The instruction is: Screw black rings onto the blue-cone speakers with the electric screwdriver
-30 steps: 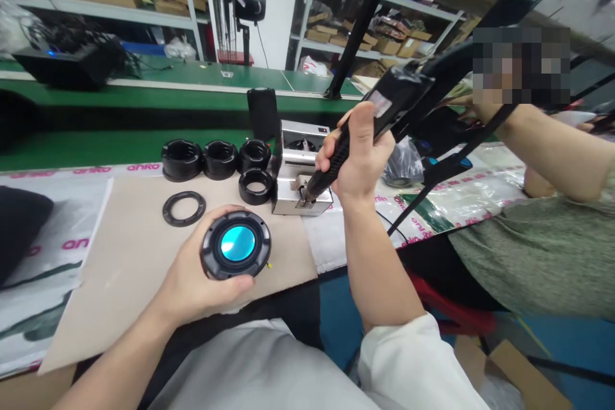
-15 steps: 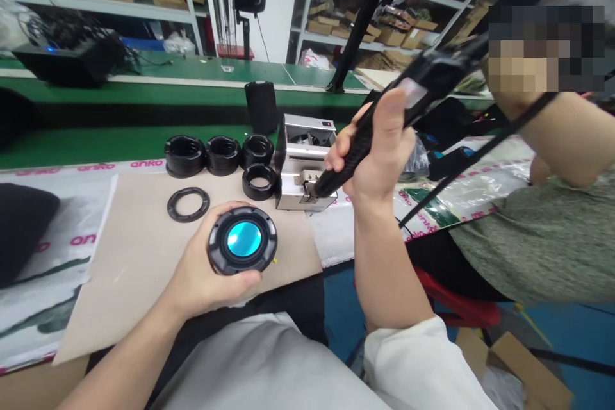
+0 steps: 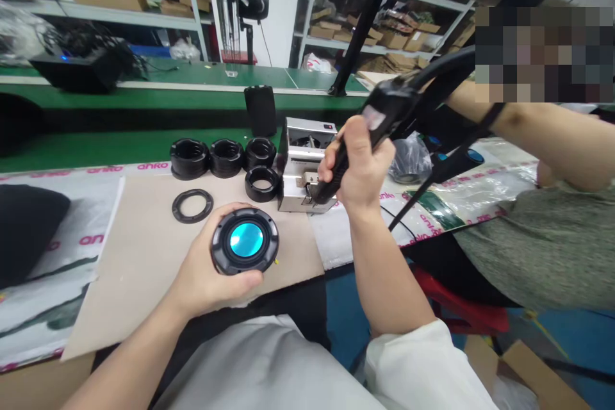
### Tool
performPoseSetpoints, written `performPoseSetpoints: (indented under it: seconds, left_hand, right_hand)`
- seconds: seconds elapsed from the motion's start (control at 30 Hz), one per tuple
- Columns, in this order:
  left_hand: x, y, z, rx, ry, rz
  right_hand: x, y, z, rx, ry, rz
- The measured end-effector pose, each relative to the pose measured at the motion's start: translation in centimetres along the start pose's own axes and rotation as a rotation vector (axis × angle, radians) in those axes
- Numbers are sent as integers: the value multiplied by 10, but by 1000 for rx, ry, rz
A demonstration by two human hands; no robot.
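Workshop tabletop [image 3: 120,144]: beside a silver machine [image 3: 294,166], the right hand [image 3: 358,163] grips a black corded tool [image 3: 387,102], tip slanting down at it; the left hand [image 3: 204,275] cups a round speaker [image 3: 245,240].

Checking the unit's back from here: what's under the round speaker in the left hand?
The left hand cups the round speaker, hiding its underside. Below them lies a tan cardboard sheet.
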State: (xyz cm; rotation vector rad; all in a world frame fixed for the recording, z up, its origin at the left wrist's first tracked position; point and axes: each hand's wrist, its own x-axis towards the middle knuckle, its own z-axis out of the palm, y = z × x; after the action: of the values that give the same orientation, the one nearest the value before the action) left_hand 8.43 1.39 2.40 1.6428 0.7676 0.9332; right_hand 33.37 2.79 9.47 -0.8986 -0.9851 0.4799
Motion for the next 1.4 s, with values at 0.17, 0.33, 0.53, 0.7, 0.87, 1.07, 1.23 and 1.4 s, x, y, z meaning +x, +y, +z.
performPoseSetpoints:
  seconds: [0.17,0.33,0.53,0.7,0.87,1.07,1.23,1.4]
  left_hand:
    - [1,-3,-1,-11,10,27]
    - [1,-5,-2,-11,-3,54]
    - [2,-9,-2,0,4,61]
    - [2,-7,-3,29,14,95]
    - [1,-6,-2,7,1,86]
    - [1,-4,0,-27,7,57]
    - [1,-4,-1,19,22,71]
    - [1,-5,-3,44,11,98]
  right_hand:
    - [6,-7,4,21,42,-127]
    - [8,3,4,-13,53,-58]
    - [11,-4,4,36,47,-112]
    - [16,0,8,25,68,-107]
    - [11,10,4,18,21,-32]
    - [3,5,-2,56,39,-53]
    - [10,-1,4,39,86,-146]
    - [16,4,8,-34,62,-92]
